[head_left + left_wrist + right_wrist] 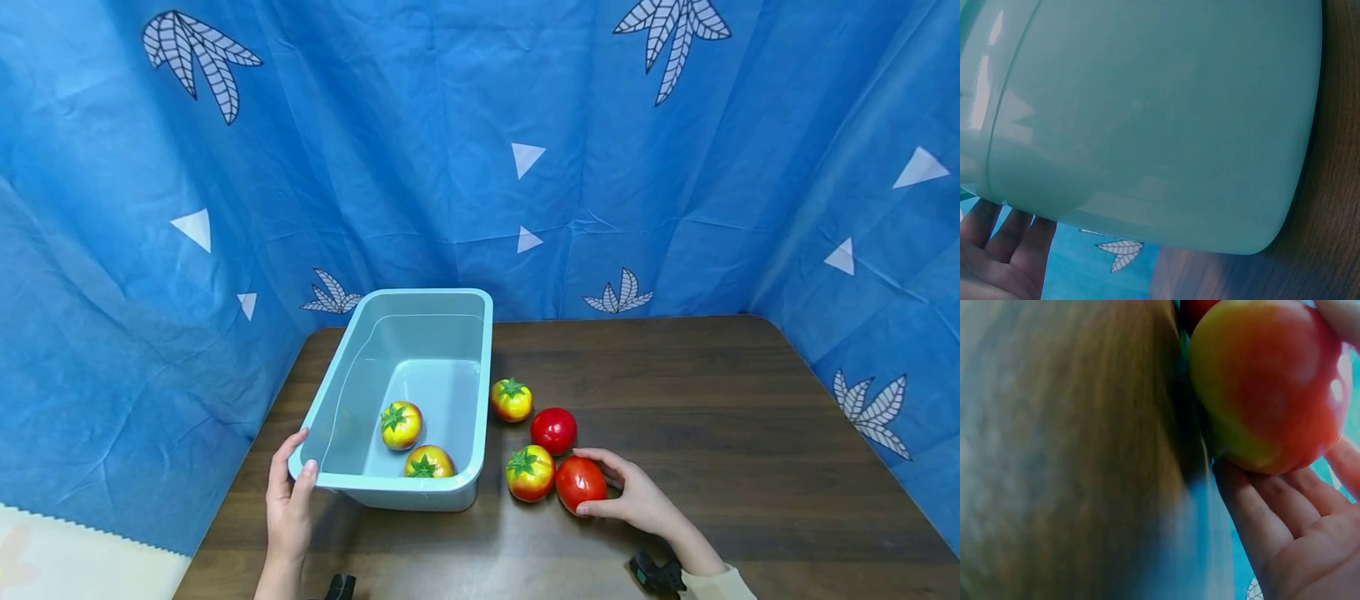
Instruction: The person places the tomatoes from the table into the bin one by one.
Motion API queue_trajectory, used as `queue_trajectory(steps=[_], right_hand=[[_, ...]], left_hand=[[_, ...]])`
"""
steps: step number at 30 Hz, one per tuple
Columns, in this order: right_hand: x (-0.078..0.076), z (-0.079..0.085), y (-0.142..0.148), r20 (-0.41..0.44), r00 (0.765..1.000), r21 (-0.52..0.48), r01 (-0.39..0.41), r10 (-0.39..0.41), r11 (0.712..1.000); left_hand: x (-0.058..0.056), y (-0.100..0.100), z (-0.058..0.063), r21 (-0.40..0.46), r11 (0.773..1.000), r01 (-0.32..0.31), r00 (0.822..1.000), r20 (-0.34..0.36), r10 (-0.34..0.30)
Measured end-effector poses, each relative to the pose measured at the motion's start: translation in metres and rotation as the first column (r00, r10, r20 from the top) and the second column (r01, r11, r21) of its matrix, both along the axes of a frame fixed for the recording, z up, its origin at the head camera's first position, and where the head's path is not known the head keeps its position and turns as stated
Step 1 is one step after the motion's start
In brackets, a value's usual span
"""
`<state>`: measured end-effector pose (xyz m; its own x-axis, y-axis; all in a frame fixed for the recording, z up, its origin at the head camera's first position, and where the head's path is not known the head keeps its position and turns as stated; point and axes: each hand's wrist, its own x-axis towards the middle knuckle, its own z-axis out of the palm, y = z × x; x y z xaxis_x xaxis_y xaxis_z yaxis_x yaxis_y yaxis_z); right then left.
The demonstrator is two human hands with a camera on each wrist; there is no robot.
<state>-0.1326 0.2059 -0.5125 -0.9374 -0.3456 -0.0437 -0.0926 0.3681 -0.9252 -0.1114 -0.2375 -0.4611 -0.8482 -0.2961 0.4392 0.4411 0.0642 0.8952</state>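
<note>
The bright red tomato [582, 485] is at the tabletop [750, 433], within the right hand [636, 497] and well right of the left hand [288, 504]. Just left of it sits the near yellow-red tomato [530, 475]; beyond are the dark red tomato [553, 431] and far yellow-red tomato [512, 401]. The smooth, pale blue-green rectangular tub [484, 392] contains 2 glossy, rounded tomatoes [401, 427]. The tabletop is dark wood-grain. The half-curled right hand grips the bright red tomato; the left, fingers bent, holds the tub's near-left rim corner.
</note>
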Motion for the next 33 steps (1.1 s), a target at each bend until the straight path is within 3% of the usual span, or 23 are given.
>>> queue_trajectory(steps=[22, 33], right_hand=[[-0.009, 0.032, -0.006, -0.052, 0.999, -0.007, -0.014, 0.014, 1.0], [-0.019, 0.053, -0.014, -0.131, 0.991, -0.024, -0.013, 0.009, 1.0]], left_hand=[[-0.001, -0.001, -0.001, -0.003, 1.0, 0.004, 1.0, -0.019, -0.004], [-0.001, -0.002, -0.003, -0.012, 1.0, 0.017, 0.999, -0.042, -0.017]])
